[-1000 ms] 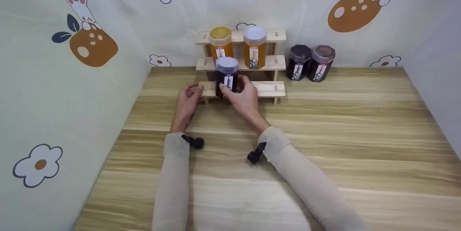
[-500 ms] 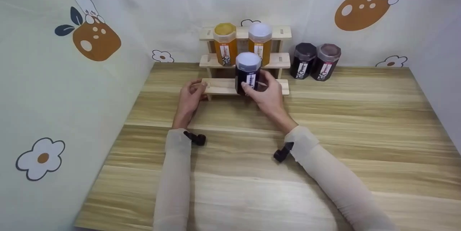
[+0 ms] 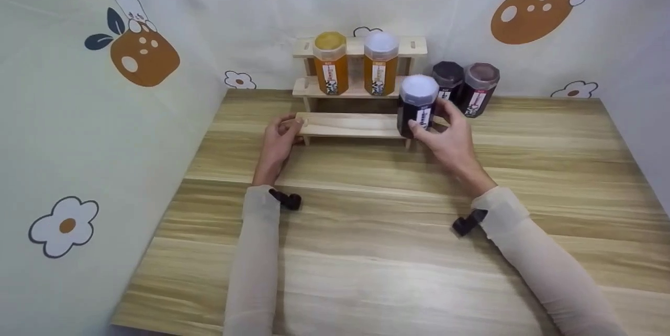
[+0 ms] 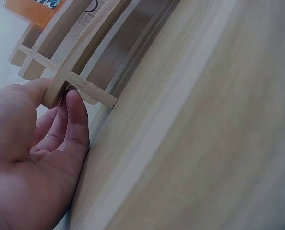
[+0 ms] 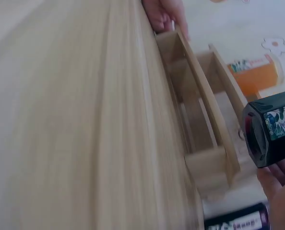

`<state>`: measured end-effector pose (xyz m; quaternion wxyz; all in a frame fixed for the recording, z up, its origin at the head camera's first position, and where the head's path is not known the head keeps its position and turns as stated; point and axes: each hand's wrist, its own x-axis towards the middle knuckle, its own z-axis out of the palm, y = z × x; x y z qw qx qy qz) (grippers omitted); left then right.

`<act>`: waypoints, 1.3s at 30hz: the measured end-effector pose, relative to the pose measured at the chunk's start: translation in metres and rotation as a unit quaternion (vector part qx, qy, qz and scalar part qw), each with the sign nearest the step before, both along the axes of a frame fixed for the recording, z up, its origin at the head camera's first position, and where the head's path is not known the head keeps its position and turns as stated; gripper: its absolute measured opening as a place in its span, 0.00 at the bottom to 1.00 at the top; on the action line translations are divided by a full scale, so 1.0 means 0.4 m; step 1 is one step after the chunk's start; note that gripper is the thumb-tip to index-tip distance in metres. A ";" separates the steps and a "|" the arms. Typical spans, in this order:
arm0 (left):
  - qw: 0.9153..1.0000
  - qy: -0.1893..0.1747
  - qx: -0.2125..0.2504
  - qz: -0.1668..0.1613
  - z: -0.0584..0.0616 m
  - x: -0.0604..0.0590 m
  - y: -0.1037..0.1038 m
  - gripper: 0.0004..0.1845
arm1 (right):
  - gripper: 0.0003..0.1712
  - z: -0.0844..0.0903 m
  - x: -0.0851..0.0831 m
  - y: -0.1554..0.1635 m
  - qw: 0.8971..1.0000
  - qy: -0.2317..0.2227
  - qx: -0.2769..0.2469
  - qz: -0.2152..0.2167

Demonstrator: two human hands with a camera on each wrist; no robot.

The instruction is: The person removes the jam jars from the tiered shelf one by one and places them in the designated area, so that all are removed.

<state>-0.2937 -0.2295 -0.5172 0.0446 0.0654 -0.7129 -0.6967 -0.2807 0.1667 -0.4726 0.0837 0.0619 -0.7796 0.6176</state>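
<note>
Printed cloth with rabbits, flowers and orange shapes lines the back and side walls around a pale wooden table [image 3: 366, 252]. Against the back wall stands a three-step wooden rack [image 3: 350, 124]; its middle step carries two orange jars [image 3: 331, 70], side by side, labels facing forward, and its lowest step is bare along most of its length. Two more dark jars [image 3: 466, 90] stand on the table just beside the rack's right end, touching or nearly touching each other. The right hand [image 3: 450, 140] grips a dark jar with a white lid [image 3: 416, 107] at the right end of the lowest step: thumb on the near face by the label, fingers curled round the far side, jar upright. Whether its base rests on the step or sits just above it cannot be told from the head view; the right wrist view shows the same jar [image 5: 272, 127] beside the rack's end post, fingertips below it, contact with the wood unclear. The grip from the side and low on the body keeps the lid free and the label outward, matching the orientation of the jars on the middle step. The left hand [image 3: 277, 142] is at the rack's left end; the left wrist view shows its thumb [image 4: 34, 91] over the step's edge and a finger [image 4: 77, 120] curled under it, a light pinch that appears to steady the rack against sliding. Both forearms wear pale sleeves, each with a small black camera mount at the wrist.
</note>
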 end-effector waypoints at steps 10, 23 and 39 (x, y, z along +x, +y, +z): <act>1.000 0.007 0.004 0.006 -0.009 0.000 0.001 0.27 | 0.40 0.008 -0.011 0.183 0.997 0.006 0.015 -0.080; 0.999 0.024 0.032 0.017 -0.019 -0.005 0.005 0.23 | 0.46 0.003 -0.046 0.362 0.985 -0.031 0.061 -0.157; 0.999 0.025 0.037 0.015 -0.016 -0.013 0.007 0.23 | 0.53 -0.036 -0.081 0.444 0.981 -0.108 0.066 -0.150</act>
